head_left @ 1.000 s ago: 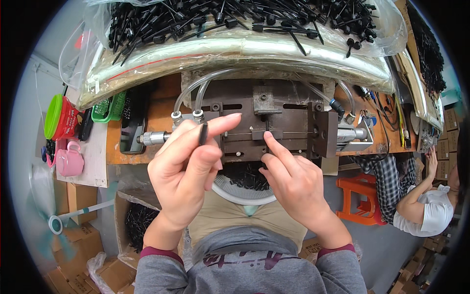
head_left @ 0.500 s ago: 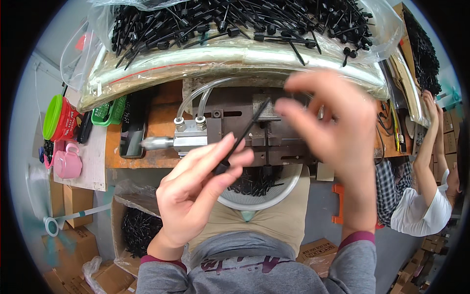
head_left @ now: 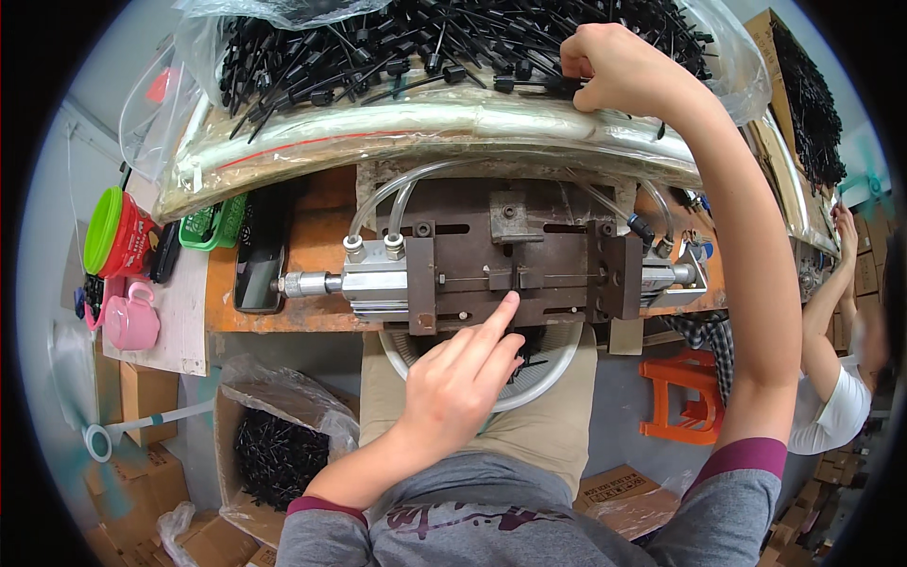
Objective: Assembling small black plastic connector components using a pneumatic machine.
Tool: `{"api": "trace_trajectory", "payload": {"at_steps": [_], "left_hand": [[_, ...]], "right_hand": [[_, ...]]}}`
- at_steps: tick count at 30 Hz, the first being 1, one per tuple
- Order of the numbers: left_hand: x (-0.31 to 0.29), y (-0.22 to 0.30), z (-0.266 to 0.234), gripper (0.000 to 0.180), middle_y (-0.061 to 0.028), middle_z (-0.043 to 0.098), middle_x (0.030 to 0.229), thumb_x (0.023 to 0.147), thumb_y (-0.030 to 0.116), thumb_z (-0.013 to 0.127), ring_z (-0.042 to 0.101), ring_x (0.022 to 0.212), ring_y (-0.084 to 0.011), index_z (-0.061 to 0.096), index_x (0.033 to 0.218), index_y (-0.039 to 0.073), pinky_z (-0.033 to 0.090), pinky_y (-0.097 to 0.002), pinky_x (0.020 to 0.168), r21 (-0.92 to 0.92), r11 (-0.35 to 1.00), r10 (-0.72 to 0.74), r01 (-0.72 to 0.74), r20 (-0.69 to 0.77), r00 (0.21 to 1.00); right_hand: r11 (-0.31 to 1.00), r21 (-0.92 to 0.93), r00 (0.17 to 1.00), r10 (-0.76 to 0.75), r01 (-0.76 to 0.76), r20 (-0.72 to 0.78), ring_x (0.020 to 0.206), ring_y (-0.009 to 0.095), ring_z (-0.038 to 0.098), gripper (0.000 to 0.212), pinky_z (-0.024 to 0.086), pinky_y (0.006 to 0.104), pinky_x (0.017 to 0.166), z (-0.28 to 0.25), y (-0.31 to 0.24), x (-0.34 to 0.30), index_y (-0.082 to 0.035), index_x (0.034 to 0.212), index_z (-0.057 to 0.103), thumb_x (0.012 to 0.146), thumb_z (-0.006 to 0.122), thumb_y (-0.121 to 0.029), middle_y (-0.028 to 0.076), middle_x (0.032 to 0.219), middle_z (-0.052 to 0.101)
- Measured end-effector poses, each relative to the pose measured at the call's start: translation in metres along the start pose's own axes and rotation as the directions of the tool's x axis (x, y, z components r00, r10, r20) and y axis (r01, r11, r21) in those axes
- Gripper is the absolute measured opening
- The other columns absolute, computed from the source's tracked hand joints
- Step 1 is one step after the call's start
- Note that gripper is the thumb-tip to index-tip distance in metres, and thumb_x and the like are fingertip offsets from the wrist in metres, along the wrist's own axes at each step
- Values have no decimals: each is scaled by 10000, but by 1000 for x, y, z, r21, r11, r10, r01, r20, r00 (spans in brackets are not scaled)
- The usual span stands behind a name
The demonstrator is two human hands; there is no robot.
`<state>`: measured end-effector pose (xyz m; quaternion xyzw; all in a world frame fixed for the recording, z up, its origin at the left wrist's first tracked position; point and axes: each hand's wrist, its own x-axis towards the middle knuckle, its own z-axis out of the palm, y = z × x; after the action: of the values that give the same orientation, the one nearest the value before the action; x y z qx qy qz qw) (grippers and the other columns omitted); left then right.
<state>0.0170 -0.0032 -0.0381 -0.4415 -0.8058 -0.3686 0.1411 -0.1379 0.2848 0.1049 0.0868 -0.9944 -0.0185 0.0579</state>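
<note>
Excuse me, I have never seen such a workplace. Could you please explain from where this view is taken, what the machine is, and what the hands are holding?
The camera sits on a person's head and looks down through a wide lens, so straight edges appear bent. There is no robot, only bare hands.

On the orange-brown wooden table stands a dark metal fixture, with silver metal blocks at both ends and clear flexible tubes. Behind it lies a heap of thin black parts with thick ends.

The left hand points its index finger at the fixture's middle; its palm is hidden. The right hand reaches into the heap; whether it grips a part is unclear.
</note>
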Motion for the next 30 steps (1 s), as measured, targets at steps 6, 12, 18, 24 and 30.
{"api": "trace_trajectory", "payload": {"at_steps": [6, 12, 18, 24, 30], "left_hand": [[8, 4, 9, 297, -163, 680, 1335, 727, 116, 839, 701, 785, -199, 707, 977, 25, 566, -299, 693, 174, 984, 43, -44, 12, 999], [15, -1, 7, 264, -152, 698, 1315, 730, 127, 840, 688, 677, -181, 708, 943, 44, 551, -286, 638, 177, 983, 33, -41, 47, 998], [16, -1, 6, 280, -142, 702, 1311, 731, 154, 853, 668, 617, -173, 711, 947, 47, 536, -274, 595, 200, 979, 36, -50, 71, 997], [25, 2, -11, 351, -150, 713, 1279, 780, 198, 857, 690, 660, -176, 729, 1061, 31, 550, -276, 624, 16, 1000, 3, -4, 55, 998], [48, 3, -39, 496, -201, 727, 1231, 751, 101, 899, 727, 1005, -296, 717, 1199, -12, 564, -375, 910, -147, 988, -8, -38, -304, 953]], "right_hand": [[990, -135, 988, 47, -27, 148, 672, 280, 595, 282, 516, 389, 687, -10, 5, 1, 46, 934, 686, 672, 740, -42, 129, 705, 598], [991, 45, 957, -107, 123, -268, 625, 223, 524, 377, 463, 376, 637, -15, 12, -27, 16, 1137, 658, 779, 764, -40, 113, 682, 556], [999, 49, 972, 24, -13, -233, 619, 151, 512, 258, 459, 342, 626, -18, 29, -40, -12, 1152, 678, 958, 718, -178, 79, 767, 641], [715, 694, 892, 261, 79, -370, 685, 75, 608, 291, 504, 237, 664, -24, 26, -60, -18, 1062, 723, 1015, 683, -302, 14, 836, 706], [39, 997, 968, 241, 63, -71, 665, 131, 698, 320, 586, 273, 597, -14, -47, -112, 34, 1116, 677, 984, 731, -252, 107, 930, 726]]}}
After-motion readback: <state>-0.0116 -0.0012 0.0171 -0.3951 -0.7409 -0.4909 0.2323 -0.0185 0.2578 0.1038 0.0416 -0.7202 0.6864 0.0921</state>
